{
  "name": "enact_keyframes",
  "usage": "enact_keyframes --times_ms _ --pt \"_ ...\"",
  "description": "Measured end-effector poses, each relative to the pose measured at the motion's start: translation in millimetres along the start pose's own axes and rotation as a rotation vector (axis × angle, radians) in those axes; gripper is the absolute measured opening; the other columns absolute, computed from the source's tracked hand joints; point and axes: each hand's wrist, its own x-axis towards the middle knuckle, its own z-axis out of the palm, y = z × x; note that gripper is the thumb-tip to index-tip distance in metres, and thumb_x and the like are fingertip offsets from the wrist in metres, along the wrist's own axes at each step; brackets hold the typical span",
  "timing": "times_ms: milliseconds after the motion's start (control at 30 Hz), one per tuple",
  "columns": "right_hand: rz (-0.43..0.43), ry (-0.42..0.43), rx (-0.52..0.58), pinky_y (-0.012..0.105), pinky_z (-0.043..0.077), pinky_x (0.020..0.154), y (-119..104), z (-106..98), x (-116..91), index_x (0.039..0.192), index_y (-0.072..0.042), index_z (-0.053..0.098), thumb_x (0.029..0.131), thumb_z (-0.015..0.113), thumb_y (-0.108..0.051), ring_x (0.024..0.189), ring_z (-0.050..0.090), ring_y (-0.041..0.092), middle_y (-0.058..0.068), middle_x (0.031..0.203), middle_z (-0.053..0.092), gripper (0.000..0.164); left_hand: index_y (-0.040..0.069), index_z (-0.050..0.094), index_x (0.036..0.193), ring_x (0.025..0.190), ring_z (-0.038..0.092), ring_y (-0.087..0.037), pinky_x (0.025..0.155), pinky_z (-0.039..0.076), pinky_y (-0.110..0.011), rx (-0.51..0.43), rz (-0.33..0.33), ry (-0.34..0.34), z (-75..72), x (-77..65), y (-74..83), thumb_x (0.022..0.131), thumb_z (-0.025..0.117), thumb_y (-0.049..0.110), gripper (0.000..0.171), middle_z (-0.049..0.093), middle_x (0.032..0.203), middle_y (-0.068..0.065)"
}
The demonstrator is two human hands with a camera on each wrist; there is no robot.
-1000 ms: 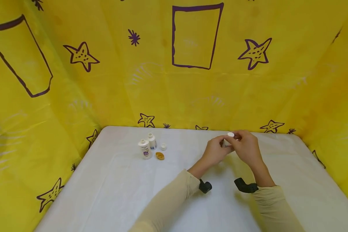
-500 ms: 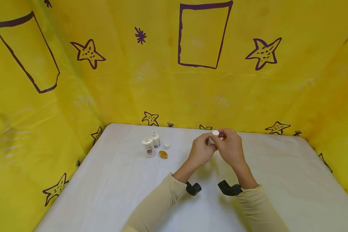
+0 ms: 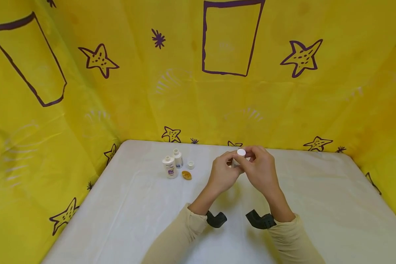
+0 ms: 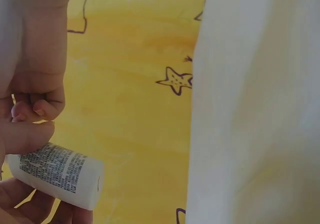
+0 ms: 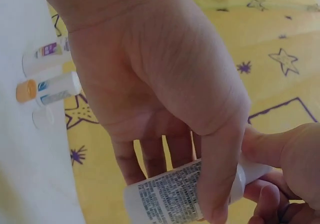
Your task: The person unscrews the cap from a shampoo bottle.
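Observation:
A small white bottle (image 4: 55,176), its label covered in fine print, is held up off the table. My left hand (image 3: 222,175) grips its body, thumb across the label and fingers behind. Above the bottle's shoulder, my right hand (image 3: 261,169) pinches the white cap (image 3: 241,152) between thumb and finger. The cap's round top shows in the head view. In the right wrist view the bottle's base points toward the table, and the right hand's other fingers are curled beside the neck.
Two white bottles with bare necks, a larger one (image 3: 170,168) and a smaller one (image 3: 178,160), stand on the white table (image 3: 125,220) to the left. Beside them lie a small white cap (image 3: 191,165) and an orange hollow piece (image 3: 186,175). A yellow patterned curtain (image 3: 135,102) borders the table.
Both hands have moved left together with the bottle, nearer to the bottles on the table. Their grip looks much the same. The head view has shifted slightly.

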Motion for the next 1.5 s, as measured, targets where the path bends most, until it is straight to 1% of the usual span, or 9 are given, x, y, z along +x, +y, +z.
enact_keyframes --times_ms 167,300,500,700,867,1067,1333,1433,1500 --pt "-0.01 -0.01 -0.006 0.024 0.043 0.064 -4.6 -5.2 -3.0 0.1 -0.002 0.076 0.082 0.086 -0.018 0.074 0.052 0.019 0.012 0.085 0.067 0.026 0.018 0.075 0.121 0.102 0.064 -0.012 0.092 0.054 -0.025 -0.035 -0.001 -0.018 1.3 -3.6 -1.5 0.088 0.08 0.017 0.033 0.074 0.116 -0.001" --pt "-0.003 -0.022 -0.008 0.021 0.044 0.065 -5.3 -11.1 -5.6 0.097 -0.005 0.077 0.082 0.087 -0.02 0.075 0.052 0.017 0.01 0.084 0.067 0.024 0.018 0.075 0.121 0.104 0.065 -0.011 0.094 0.054 -0.025 -0.036 0.024 -0.052 1.6 -4.7 -1.0 0.088 0.08 0.018 0.033 0.074 0.116 -0.001" --pt "-0.032 -0.041 0.002 0.019 0.043 0.064 -6.9 -18.6 -6.1 0.096 -0.007 0.077 0.082 0.087 -0.019 0.075 0.052 0.015 0.007 0.084 0.067 0.021 0.02 0.073 0.122 0.107 0.066 -0.008 0.095 0.055 -0.025 -0.02 0.053 -0.178 -8.5 -2.8 -0.7 0.089 0.081 0.026 0.035 0.074 0.12 0.005" --pt "-0.051 -0.079 0.007 0.021 0.044 0.062 -5.4 -19.4 -6.0 0.095 -0.007 0.075 0.08 0.088 -0.019 0.073 0.05 0.015 0.006 0.083 0.065 0.023 0.028 0.075 0.111 0.105 0.065 -0.002 0.099 0.056 -0.031 -0.033 0.011 -0.281 -20.0 -0.7 -3.6 0.087 0.082 0.038 0.027 0.074 0.113 0.015" --pt "-0.106 -0.088 -0.001 0.022 0.043 0.06 -3.4 -17.0 -7.7 0.093 -0.008 0.074 0.079 0.089 -0.017 0.071 0.049 0.014 0.006 0.081 0.063 0.022 0.03 0.075 0.112 0.107 0.065 -0.002 0.098 0.056 -0.028 -0.011 0.024 -0.299 -25.1 -0.4 -7.0 0.086 0.082 0.038 0.028 0.074 0.114 0.017" --pt "-0.175 -0.094 -0.006 0.022 0.042 0.059 -1.7 -18.9 -8.8 0.091 -0.01 0.071 0.079 0.088 -0.015 0.07 0.046 0.011 0.003 0.079 0.058 0.021 0.031 0.074 0.113 0.103 0.066 -0.001 0.093 0.056 -0.026 0.018 0.078 -0.306 -27.0 0.7 -8.7 0.086 0.083 0.037 0.029 0.074 0.112 0.018" --pt "-0.257 -0.079 0.017 0.021 0.038 0.062 -2.4 -23.4 -8.6 0.092 -0.009 0.07 0.081 0.085 -0.01 0.074 0.045 0.009 -0.001 0.077 0.051 0.018 0.027 0.074 0.115 0.1 0.064 -0.002 0.089 0.055 -0.022 0.047 0.159 -0.321 -30.3 0.7 -0.6 0.087 0.082 0.034 0.03 0.075 0.112 0.014" --pt "-0.288 -0.078 0.018 0.02 0.038 0.063 -3.7 -24.5 -8.5 0.093 -0.009 0.072 0.082 0.084 -0.009 0.074 0.045 0.007 -0.003 0.078 0.05 0.017 0.024 0.073 0.117 0.097 0.064 -0.003 0.089 0.055 -0.021 0.044 0.167 -0.344 -32.9 0.6 2.1 0.088 0.082 0.032 0.031 0.075 0.112 0.009" --pt "-0.325 -0.099 0.021 0.02 0.039 0.063 -4.7 -27.1 -8.9 0.095 -0.01 0.073 0.082 0.083 -0.008 0.075 0.046 0.006 -0.004 0.079 0.051 0.016 0.02 0.072 0.119 0.096 0.064 -0.003 0.089 0.056 -0.021 0.019 0.165 -0.384 -35.3 0.5 2.4 0.089 0.08 0.028 0.032 0.075 0.113 0.005"
